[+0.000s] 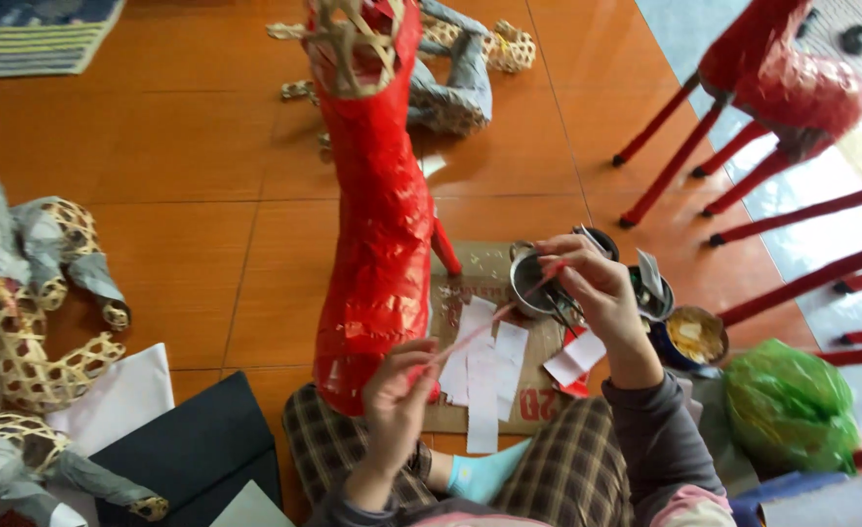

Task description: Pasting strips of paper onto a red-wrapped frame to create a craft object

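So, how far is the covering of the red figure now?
Most of the red figure already wears red paper. Its top still shows bare woven frame. The left hand and right hand stretch a paper strip by the small metal bowl. White strips wait on the cardboard.

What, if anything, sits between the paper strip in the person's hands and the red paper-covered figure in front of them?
Nothing visible does. The paper strip is stretched between the left hand and the right hand, just right of the red figure. Only open air above the cardboard separates them; the metal bowl sits off to the right.
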